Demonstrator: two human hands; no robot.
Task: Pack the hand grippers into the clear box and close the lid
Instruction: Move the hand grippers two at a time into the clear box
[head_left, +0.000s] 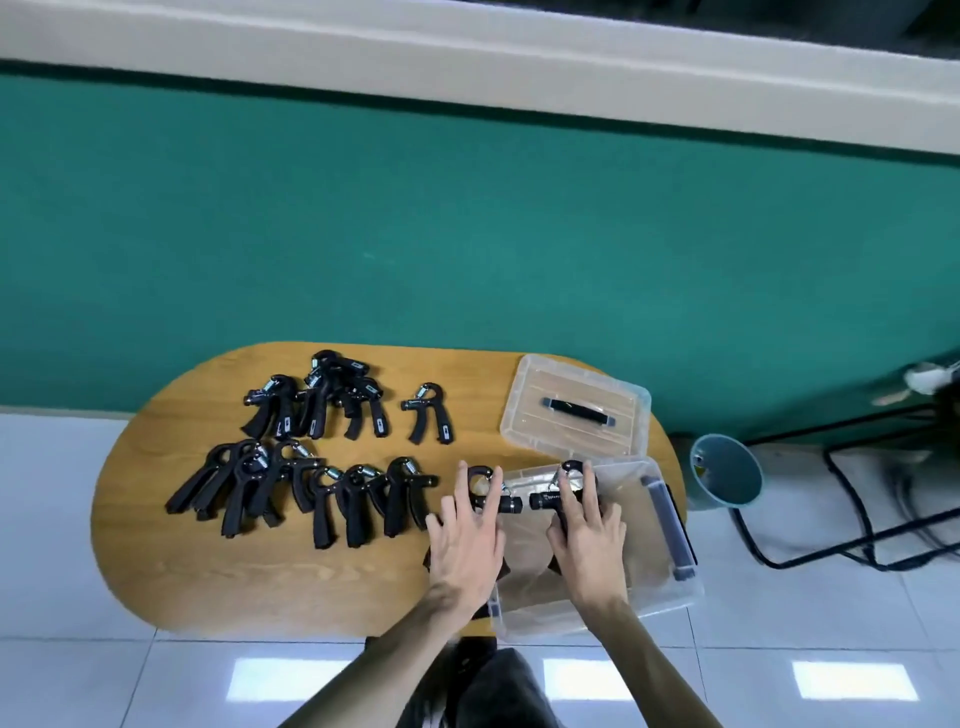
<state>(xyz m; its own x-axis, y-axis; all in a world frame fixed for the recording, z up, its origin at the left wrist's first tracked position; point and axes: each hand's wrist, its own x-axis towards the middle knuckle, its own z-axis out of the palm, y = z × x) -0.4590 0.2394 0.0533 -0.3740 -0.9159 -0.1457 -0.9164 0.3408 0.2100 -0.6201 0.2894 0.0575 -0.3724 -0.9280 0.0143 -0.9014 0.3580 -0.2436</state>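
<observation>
Many black hand grippers (311, 457) are lying in two loose rows across the left and middle of the wooden table (208, 571), with a single one (428, 413) sitting apart beside the clear lid (574, 410), which is resting flat at the far right with its dark handle up. A teal bin (724, 470) is standing on the floor just off the table's right end, near dark cables. The clear box (670, 587) is sitting open at the near right corner. The left hand (467, 540) is pressing one gripper (485, 493) at the box's left rim with straight, spread fingers, while the right hand (589, 540) is laying another gripper (563, 493) inside the box, fingers extended over it.
</observation>
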